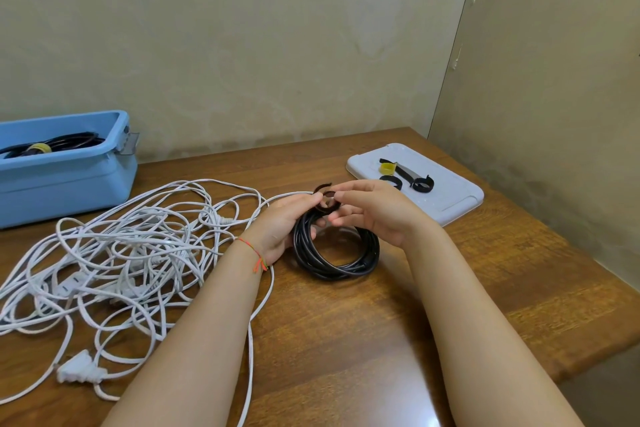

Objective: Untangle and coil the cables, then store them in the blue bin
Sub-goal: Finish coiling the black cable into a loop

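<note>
A coiled black cable (334,253) stands tilted on its lower edge on the wooden table (398,322), held up at its top between both hands. The left hand (287,222) curls its fingers round the left upper part of the coil, and its thumb and forefinger also pinch a black strap (325,199) that loops over the top of the coil. The right hand (374,210) pinches the other side of that strap with thumb and fingertips, its remaining fingers loosely bent just above the coil. Left of the coil, a large tangle of white cable (131,253) sprawls across the table, one strand running up behind the left hand and a white plug (81,371) lying at the near edge of the heap. Beyond the tangle, further left of the coil and against the wall, sits the blue bin (69,180); inside it lies a dark coiled cable (59,144) bound with a yellow tie (41,148). Behind and to the right of the coil lies a flat white lid (450,198), upside down as far as can be told, carrying a rolled yellow strap (387,168) and several black straps (412,180), some curled into loops.
</note>
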`<state>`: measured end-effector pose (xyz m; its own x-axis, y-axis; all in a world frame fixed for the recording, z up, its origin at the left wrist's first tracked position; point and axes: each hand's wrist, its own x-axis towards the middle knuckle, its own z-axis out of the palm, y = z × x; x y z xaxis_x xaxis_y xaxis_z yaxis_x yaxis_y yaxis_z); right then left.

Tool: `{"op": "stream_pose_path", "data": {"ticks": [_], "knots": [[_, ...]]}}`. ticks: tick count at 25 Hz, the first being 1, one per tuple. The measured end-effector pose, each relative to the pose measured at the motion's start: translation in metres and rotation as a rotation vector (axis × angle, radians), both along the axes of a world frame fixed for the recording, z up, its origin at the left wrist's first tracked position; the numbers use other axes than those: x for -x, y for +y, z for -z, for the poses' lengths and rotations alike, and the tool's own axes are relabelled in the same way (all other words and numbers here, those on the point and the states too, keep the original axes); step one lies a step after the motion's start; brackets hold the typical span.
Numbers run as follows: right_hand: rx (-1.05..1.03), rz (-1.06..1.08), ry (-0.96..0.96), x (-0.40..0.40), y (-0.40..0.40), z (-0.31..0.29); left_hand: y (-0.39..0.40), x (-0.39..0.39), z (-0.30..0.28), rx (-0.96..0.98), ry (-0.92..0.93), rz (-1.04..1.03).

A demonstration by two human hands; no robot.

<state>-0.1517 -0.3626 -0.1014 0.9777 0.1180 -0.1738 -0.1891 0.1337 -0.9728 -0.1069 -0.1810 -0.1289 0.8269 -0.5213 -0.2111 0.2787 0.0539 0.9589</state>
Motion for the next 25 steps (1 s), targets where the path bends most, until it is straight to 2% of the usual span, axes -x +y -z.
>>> {"op": "stream_pose_path", "data": {"ticks": [4,6,12,15,19,22,25], "knots": [[0.197,-0.014,0.058,0.000,-0.001,-0.001,0.000,0.000,0.001,-0.019,-0.005,-0.043],[0.207,0.020,0.049,0.000,0.000,-0.001,-0.001,0.000,0.002,-0.006,-0.001,-0.055],[0.035,0.269,-0.166,-0.006,-0.007,0.002,0.000,0.000,0.001,-0.007,0.011,-0.028],[-0.012,0.240,-0.211,-0.004,-0.005,0.001,0.000,0.000,0.002,-0.016,0.005,-0.026],[-0.189,0.112,-0.214,-0.001,0.000,-0.003,-0.002,0.002,-0.001,0.007,0.014,-0.036],[-0.197,0.066,-0.206,0.000,0.004,-0.003,-0.001,0.004,-0.003,0.023,0.016,-0.007],[-0.183,0.099,-0.181,0.002,0.003,-0.004,0.004,0.004,-0.005,-0.050,-0.052,0.065]]}}
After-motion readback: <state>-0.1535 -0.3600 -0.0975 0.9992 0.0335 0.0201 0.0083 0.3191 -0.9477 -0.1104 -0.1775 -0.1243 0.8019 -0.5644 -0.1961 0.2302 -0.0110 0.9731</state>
